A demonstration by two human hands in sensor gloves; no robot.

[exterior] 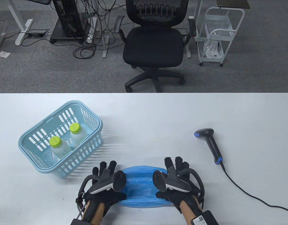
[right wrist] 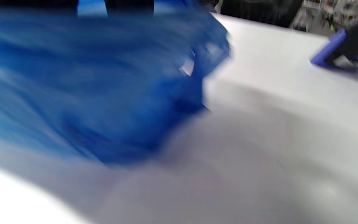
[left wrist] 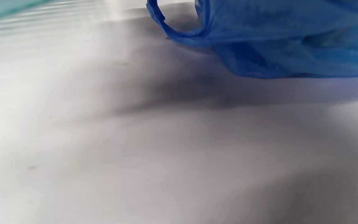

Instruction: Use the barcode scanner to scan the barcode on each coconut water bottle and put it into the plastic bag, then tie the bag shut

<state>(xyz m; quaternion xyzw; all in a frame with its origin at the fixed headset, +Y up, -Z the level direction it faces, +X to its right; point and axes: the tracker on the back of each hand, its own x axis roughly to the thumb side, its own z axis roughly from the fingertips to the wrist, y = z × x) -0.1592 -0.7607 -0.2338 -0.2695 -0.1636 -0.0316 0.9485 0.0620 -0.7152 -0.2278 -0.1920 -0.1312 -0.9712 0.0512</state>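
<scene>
Blue plastic bag (exterior: pixel 140 185) lies flat at near table edge, long axis running left-right, between both hands. Thin, crinkled, translucent blue; a handle loop shows at its left end in left wrist view (left wrist: pixel 162 21). Right wrist view is blurred, only blue folds readable.

Left hand (exterior: pixel 104 185) sits on bag's left end, right hand (exterior: pixel 177 181) on its right end; fingers splayed forward, whether they pinch the film can't tell, trackers cover the palms.

Barcode scanner (exterior: pixel 210 143), black w/ blue trim, lies right of bag, well apart, head toward far-left, handle toward near-right, cable trailing off right.

2 coconut water bottles, front one (exterior: pixel 58 146) and rear one (exterior: pixel 77 134), white w/ lime caps, upright in light-blue basket (exterior: pixel 40 133), left of bag.

White table (exterior: pixel 158 117); beyond it grey carpet, black office chair (exterior: pixel 155 44), white trolley (exterior: pixel 216 35).
</scene>
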